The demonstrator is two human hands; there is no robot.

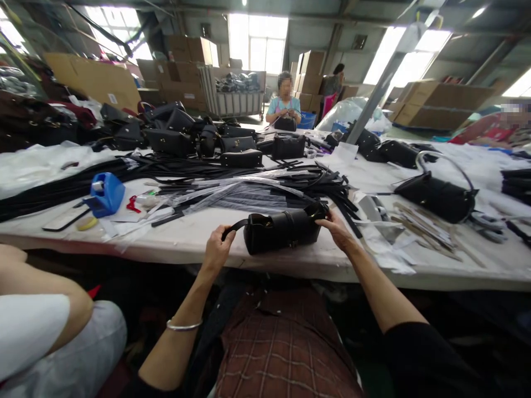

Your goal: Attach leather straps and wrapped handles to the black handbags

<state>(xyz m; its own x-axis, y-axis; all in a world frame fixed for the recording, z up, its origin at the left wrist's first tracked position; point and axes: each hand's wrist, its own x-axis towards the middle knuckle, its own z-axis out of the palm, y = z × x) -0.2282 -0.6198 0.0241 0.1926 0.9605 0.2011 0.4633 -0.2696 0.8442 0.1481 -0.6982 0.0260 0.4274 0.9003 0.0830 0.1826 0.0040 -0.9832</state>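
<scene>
Windows and stacked cardboard boxes (182, 80) are seen behind a long pale table (199, 235). Black straps (253, 193) are heaped across it, a blue tape dispenser (108, 196) placed to the left. At the near edge, a smooth, elongated black bag (277, 235) with gold-toned hardware is positioned. Its handle (238, 225) is gripped by the left hand (218, 244); its right end is grasped by the right hand (337, 229).

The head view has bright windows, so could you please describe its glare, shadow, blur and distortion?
Head view: the back windows glare white; beneath the table, deep shadow hides detail; the cardboard boxes at right look slanted and stretched, probably lens distortion; the front black bag shows a clear outline but soft detail.
</scene>
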